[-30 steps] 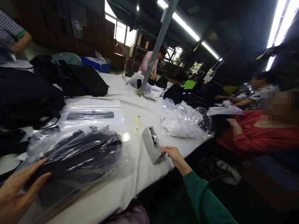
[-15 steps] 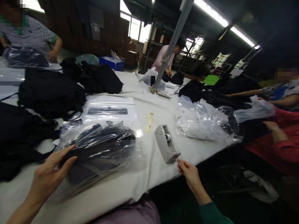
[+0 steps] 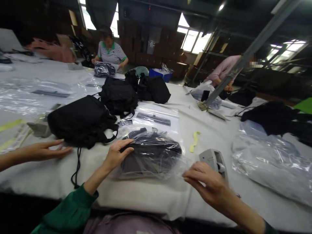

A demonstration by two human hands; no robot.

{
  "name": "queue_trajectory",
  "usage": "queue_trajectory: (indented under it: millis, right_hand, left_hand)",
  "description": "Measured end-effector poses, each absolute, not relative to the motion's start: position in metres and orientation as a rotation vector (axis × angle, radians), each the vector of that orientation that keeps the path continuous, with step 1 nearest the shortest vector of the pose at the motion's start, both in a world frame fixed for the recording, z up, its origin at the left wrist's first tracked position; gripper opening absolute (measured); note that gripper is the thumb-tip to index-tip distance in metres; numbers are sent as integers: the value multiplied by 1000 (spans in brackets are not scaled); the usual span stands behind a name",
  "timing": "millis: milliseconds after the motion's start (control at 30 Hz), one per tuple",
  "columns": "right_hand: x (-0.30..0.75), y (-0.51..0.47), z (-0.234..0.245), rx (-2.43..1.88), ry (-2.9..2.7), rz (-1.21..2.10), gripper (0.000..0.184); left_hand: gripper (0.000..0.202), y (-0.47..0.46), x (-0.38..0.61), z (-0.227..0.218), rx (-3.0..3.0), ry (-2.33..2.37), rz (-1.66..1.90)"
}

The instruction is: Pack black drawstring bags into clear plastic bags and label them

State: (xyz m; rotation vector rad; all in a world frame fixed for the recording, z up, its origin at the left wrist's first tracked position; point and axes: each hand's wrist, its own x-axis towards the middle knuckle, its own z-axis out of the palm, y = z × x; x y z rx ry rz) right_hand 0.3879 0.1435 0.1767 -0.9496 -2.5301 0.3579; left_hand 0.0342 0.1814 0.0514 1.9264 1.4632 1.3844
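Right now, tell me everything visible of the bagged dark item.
The bagged dark item looks like soft fabric, blackish on top and purplish-grey in front, inside clear, glossy, wrinkled plastic that spreads loose at the right. It lies on the white table. The left grip touches its left end; whether the right grip touches the plastic, I can't tell.

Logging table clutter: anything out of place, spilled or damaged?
Minor only: a crinkled yellow strip lies loose on the white table near the grey tape dispenser, like a stray scrap, and a black cord trails from under the nearest black bag toward the table's edge. No spill or damage shows.
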Motion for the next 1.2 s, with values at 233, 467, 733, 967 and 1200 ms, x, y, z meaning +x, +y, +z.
queue_trajectory:
  millis: [233,467,733,967,1200]
  right_hand:
    - [228,219,214,-202,-3283,15,16]
    - [182,243,180,-251,-3438,-368,14]
    - [176,245,177,-402,-3441,-320,18]
    - [184,259,171,-366,-3422,-175,16]
    - [191,293,183,-568,-3271,-46,45]
  left_hand:
    - [24,186,34,54,1861,1414,1438]
    - [24,187,30,53,1884,1325,1455]
    - [35,186,30,49,1942,1273,1436]
    - [29,187,31,53,1912,1274,1395]
    - [33,186,28,55,1909,1318,1318]
